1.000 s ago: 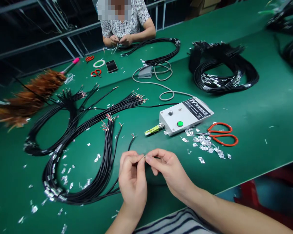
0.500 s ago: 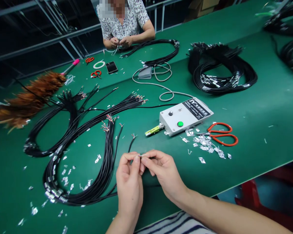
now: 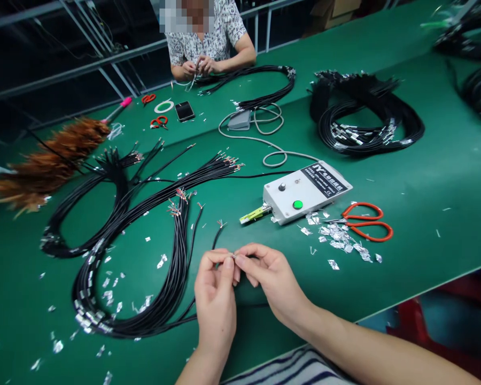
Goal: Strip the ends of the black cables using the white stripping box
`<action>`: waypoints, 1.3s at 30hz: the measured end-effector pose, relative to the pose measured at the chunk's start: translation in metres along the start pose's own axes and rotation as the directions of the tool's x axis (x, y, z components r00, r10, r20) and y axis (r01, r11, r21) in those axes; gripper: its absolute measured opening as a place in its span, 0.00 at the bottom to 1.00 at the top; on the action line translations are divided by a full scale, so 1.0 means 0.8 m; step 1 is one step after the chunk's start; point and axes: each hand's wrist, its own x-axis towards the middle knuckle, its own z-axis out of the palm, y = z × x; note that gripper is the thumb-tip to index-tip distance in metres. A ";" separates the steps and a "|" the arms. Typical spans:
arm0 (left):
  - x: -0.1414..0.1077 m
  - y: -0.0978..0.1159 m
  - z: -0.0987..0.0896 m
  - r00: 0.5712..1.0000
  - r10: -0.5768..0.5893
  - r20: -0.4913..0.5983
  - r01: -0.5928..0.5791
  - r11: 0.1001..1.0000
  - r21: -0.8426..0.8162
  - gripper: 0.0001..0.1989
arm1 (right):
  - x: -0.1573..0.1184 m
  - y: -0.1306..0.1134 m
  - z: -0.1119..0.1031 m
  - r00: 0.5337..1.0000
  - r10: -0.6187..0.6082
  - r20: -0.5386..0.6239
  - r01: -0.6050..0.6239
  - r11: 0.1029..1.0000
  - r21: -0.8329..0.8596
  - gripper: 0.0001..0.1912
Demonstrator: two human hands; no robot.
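The left hand [image 3: 216, 291] and right hand [image 3: 270, 272] have drawn closer over the past second, fingertips pinched narrow on a thin wire [image 3: 233, 255] above the table's [image 3: 409, 256] near middle. Fine finger work seems still under way.

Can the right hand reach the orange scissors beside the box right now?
Probably yes: only loose foil scraps lie between the right hand and the orange scissors, though that hand seems to be pinching thin wire.
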 end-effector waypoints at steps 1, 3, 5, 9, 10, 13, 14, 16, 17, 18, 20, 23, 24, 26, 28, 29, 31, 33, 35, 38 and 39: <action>0.000 0.002 -0.001 1.000 -0.019 0.011 0.019 1.000 -0.014 0.13 | 0.000 0.000 -0.001 1.000 0.013 0.015 -0.013 1.000 0.008 0.15; 0.001 0.006 -0.003 0.997 -0.056 0.056 0.056 0.998 -0.011 0.15 | 0.000 0.000 -0.005 0.999 0.034 0.041 -0.035 0.999 0.017 0.15; 0.004 0.011 -0.004 0.987 -0.087 0.137 0.079 0.995 0.063 0.17 | -0.001 -0.003 -0.009 0.997 0.052 0.057 -0.052 0.999 0.004 0.16; 0.014 0.018 -0.004 0.954 -0.097 0.285 0.040 0.979 0.200 0.12 | 0.000 -0.009 -0.017 0.995 0.070 0.068 -0.066 0.996 -0.055 0.16; 0.016 0.018 -0.003 0.951 -0.084 0.298 0.024 0.979 0.201 0.11 | 0.001 -0.010 -0.019 0.995 0.074 0.068 -0.069 0.995 -0.067 0.16; 0.019 0.016 0.002 0.961 -0.079 0.266 0.038 0.987 0.157 0.08 | 0.002 -0.013 -0.023 0.995 0.071 0.069 -0.063 0.992 -0.106 0.16; 0.020 0.015 0.003 0.966 -0.101 0.240 0.071 0.989 0.129 0.09 | 0.002 -0.014 -0.025 0.996 0.060 0.072 -0.051 0.991 -0.121 0.17; 0.020 0.014 0.007 0.969 -0.155 0.194 0.143 0.987 0.071 0.11 | 0.003 -0.016 -0.028 0.995 0.035 0.091 -0.022 0.989 -0.145 0.17; 0.020 0.013 0.008 0.968 -0.174 0.182 0.166 0.985 0.055 0.12 | 0.004 -0.016 -0.029 0.994 0.024 0.104 -0.008 0.989 -0.148 0.18; 0.020 0.011 0.009 0.968 -0.179 0.176 0.172 0.984 0.054 0.12 | 0.005 -0.017 -0.030 0.993 0.016 0.119 0.002 0.989 -0.151 0.18; 0.019 0.009 0.009 0.974 -0.162 0.156 0.148 0.984 0.101 0.13 | 0.008 -0.018 -0.032 0.991 -0.004 0.135 0.028 0.983 -0.179 0.18; 0.017 0.007 0.008 0.988 -0.121 0.099 0.094 0.967 0.237 0.13 | 0.012 -0.018 -0.035 0.987 -0.105 0.121 0.137 0.942 -0.305 0.14; 0.016 0.007 0.008 0.991 -0.104 0.083 0.077 0.958 0.276 0.13 | 0.013 -0.019 -0.036 0.980 -0.158 0.122 0.192 0.913 -0.360 0.13; 0.015 0.007 0.008 0.996 -0.061 0.062 0.038 0.948 0.315 0.12 | 0.015 -0.020 -0.041 0.955 -0.253 0.155 0.296 0.833 -0.468 0.10; 0.015 0.007 0.008 0.998 -0.028 0.048 0.011 0.950 0.313 0.12 | 0.014 -0.025 -0.049 0.933 -0.289 0.215 0.361 0.731 -0.579 0.09; 0.015 0.006 0.009 0.999 -0.021 0.041 0.008 0.952 0.305 0.12 | 0.013 -0.028 -0.053 0.925 -0.289 0.245 0.378 0.669 -0.639 0.09; 0.017 0.005 0.009 0.999 -0.026 0.032 0.016 0.958 0.287 0.13 | 0.011 -0.037 -0.062 0.903 -0.305 0.304 0.424 0.506 -0.751 0.09; 0.019 0.003 0.009 0.999 -0.037 0.040 0.024 0.960 0.280 0.13 | 0.010 -0.045 -0.067 0.841 -0.365 0.399 0.506 0.271 -0.819 0.08; 0.021 0.001 0.009 0.998 -0.037 0.060 0.019 0.959 0.281 0.13 | 0.011 -0.052 -0.067 0.751 -0.396 0.528 0.582 0.019 -0.813 0.09; 0.022 -0.002 0.009 0.994 -0.016 0.106 -0.016 0.955 0.296 0.11 | 0.019 -0.056 -0.061 0.644 -0.324 0.693 0.655 -0.234 -0.718 0.11; 0.022 -0.003 0.008 0.993 -0.006 0.120 -0.032 0.951 0.306 0.11 | 0.022 -0.057 -0.060 0.618 -0.296 0.728 0.675 -0.276 -0.685 0.13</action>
